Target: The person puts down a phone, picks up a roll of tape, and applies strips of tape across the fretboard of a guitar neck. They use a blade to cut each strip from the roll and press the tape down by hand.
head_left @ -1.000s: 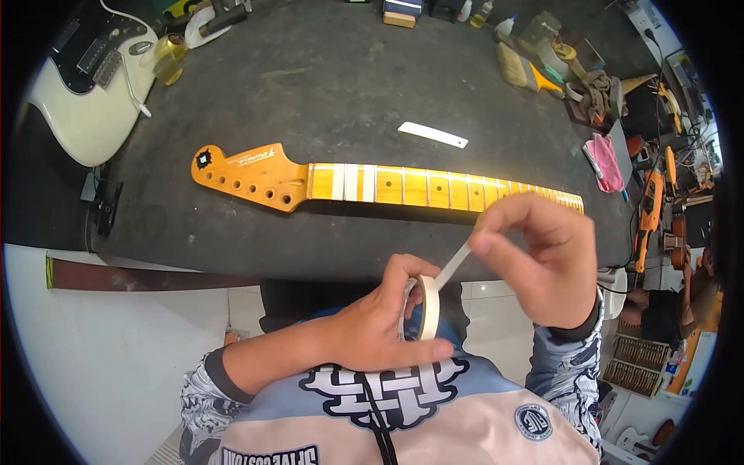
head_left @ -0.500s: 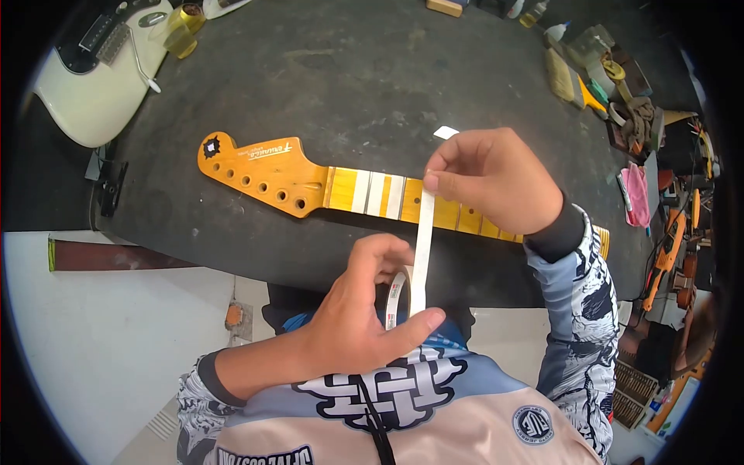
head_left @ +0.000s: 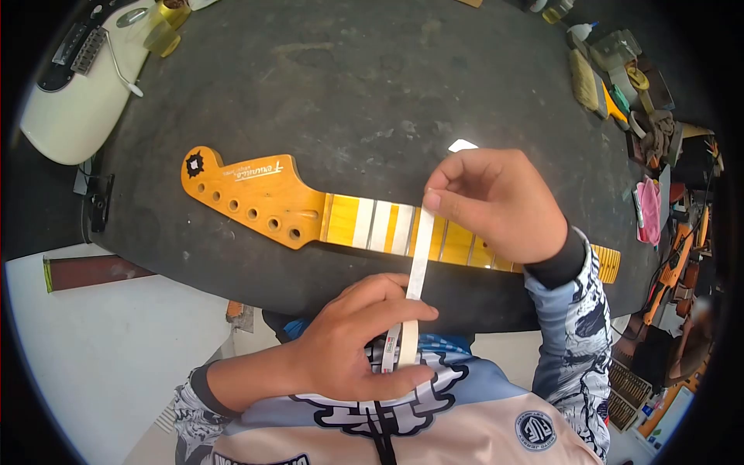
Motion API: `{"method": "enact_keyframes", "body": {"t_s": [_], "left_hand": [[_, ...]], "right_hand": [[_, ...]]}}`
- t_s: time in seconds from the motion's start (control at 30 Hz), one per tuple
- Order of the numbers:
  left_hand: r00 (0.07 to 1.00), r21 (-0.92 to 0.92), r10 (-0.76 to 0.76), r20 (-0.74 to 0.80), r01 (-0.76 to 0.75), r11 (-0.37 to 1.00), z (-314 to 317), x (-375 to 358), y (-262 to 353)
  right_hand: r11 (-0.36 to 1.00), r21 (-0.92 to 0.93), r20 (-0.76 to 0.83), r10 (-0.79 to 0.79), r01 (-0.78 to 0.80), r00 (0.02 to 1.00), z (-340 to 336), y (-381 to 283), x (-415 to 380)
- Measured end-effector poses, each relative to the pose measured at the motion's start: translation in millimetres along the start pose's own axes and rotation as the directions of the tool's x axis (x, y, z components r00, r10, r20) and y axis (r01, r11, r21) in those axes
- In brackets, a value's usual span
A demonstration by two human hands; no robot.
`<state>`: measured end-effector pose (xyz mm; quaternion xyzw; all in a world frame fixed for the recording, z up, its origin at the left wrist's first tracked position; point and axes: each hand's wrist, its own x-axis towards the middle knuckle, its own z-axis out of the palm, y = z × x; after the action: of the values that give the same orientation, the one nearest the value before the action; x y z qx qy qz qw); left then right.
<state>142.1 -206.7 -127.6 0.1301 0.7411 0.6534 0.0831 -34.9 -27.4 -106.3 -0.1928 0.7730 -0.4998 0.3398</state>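
A maple guitar neck lies across the dark table, headstock to the left, with white tape strips on the fretboard near the nut. My left hand grips a roll of masking tape close to my body, fingers curled over its front. From the roll a strip of tape runs up and across the fretboard. At the neck's far edge my right hand pinches the strip's end between thumb and forefinger. The hand and wrist hide part of the fretboard. A small white piece shows just beyond the knuckles.
A white guitar body lies at the far left, near a yellowish container. Along the right edge are a wide brush, a pink cloth and assorted tools. The table's near edge runs just in front of my body.
The roll has come closer to my body, and my left fingers now reach over the strip. My right hand keeps its pinch at the neck. The whole view has shifted slightly.
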Motion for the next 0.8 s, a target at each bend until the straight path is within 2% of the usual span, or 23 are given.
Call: {"method": "enact_keyframes", "body": {"t_s": [0.03, 0.07, 0.17, 0.2, 0.43, 0.53, 0.63, 0.73, 0.8], "left_hand": [[0.998, 0.017, 0.052, -0.019, -0.051, 0.999, -0.5, 2.0, -3.5], [1.000, -0.002, 0.001, -0.015, -0.001, 1.000, -2.7, 3.0, -2.7], [0.998, -0.100, -0.022, -0.054, 0.016, 0.995, -2.0, 6.6, -2.0], [0.999, -0.134, -0.041, -0.012, 0.039, 0.990, -0.9, 3.9, -6.6], [0.994, -0.132, -0.103, 0.037, 0.107, 0.986, -6.7, 3.9, -1.1], [0.995, -0.042, -0.090, 0.046, 0.092, 0.995, -10.5, 5.7, 0.6], [0.996, -0.050, -0.088, 0.024, 0.089, 0.995, -9.2, 4.1, -1.6], [0.991, -0.142, -0.133, 0.006, 0.132, 0.981, -6.5, 2.1, -4.4], [0.992, -0.114, -0.124, 0.036, 0.127, 0.985, -9.6, 4.0, -3.0]], "right_hand": [[1.000, 0.016, -0.006, -0.004, 0.004, 1.000, 0.6, 1.7, 1.4], [1.000, -0.010, -0.047, -0.004, 0.004, 0.999, 0.5, 3.4, 2.9], [0.998, -0.033, -0.046, 0.053, -0.055, 0.998, 1.6, 0.2, 2.8], [0.998, -0.035, -0.049, 0.055, -0.057, 0.997, 1.6, -0.6, 3.0], [0.997, -0.031, -0.055, 0.062, -0.064, 0.997, 6.3, -0.8, 1.4], [0.996, -0.070, -0.065, 0.054, -0.058, 0.996, 5.7, -2.8, 0.6], [0.997, -0.074, -0.069, 0.028, -0.033, 0.997, 6.7, -0.5, 0.9], [0.998, -0.056, -0.072, 0.010, -0.014, 0.997, 8.2, 0.9, 0.9], [0.998, -0.060, -0.072, 0.006, -0.010, 0.997, 8.0, 1.0, 1.2]]}}
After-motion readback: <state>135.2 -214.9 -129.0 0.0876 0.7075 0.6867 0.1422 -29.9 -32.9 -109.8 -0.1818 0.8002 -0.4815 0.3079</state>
